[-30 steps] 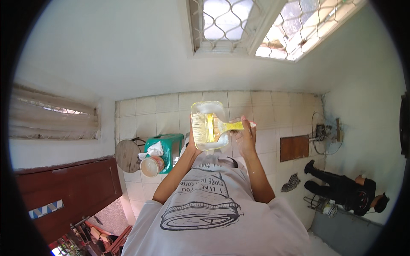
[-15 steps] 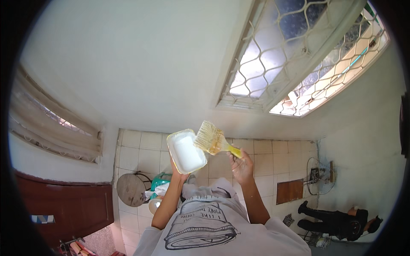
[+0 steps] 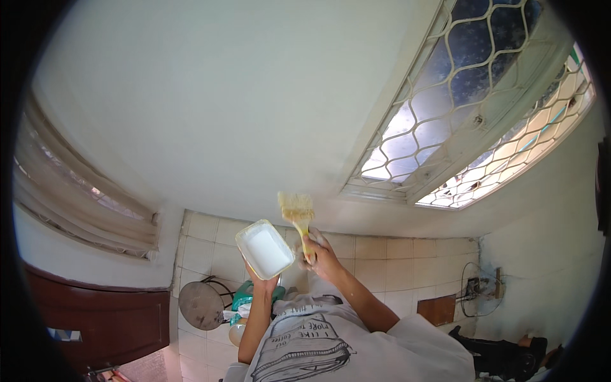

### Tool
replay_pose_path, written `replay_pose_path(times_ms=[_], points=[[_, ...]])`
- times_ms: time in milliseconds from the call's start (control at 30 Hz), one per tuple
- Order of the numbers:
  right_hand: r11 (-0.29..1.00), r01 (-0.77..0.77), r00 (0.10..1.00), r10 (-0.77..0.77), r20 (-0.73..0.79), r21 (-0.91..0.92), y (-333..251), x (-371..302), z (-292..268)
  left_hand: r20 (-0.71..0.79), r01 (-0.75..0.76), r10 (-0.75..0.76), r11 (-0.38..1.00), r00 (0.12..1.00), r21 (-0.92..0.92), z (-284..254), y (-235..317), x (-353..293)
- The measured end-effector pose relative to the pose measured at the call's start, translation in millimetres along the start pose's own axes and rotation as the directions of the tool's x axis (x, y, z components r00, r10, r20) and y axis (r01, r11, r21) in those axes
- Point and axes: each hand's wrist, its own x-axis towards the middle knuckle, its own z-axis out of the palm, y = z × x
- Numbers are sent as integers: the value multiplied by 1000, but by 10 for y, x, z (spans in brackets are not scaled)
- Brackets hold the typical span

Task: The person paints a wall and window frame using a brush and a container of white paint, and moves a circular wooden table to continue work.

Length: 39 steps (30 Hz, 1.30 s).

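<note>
Right hand (image 3: 324,260): fingers curl round the brush (image 3: 298,213) handle | bristles: just past those fingers | left hand (image 3: 262,284): grips the tray (image 3: 257,229) | white paint (image 3: 268,253): in tray, beyond left fingers | round seat (image 3: 202,305): left of left fingers

Left fingers (image 3: 249,268) partly behind tray (image 3: 245,243)

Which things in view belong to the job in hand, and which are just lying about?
In use:
brush, in the right hand
white tray, in the left hand

Apparently just lying about:
round-topped stool
brown panel on the floor
green stool (role unclear)
</note>
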Motion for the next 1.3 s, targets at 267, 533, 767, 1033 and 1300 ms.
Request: replay_pose_path(times_ms=[267,533,767,1033,1300], points=[[924,285,938,-323,-121,-255,-543,1332,578,-119,-159,158,987,980,4,38,330,325],[730,635,770,-569,290,-253,-1445,1134,1610,-155,-303,302,953,941,16,211,309,646],[866,210,978,-193,83,-454,-265,1960,381,-130,-273,270,962,954,-7,307,320,848],[974,202,968,-184,169,-99,-1117,1599,995,-92,-191,190,982,978,-4,351,388,788],[730,565,822,-456,341,-385,-1305,1321,1403,-51,-125,128,990,990,64,425,422,704]])
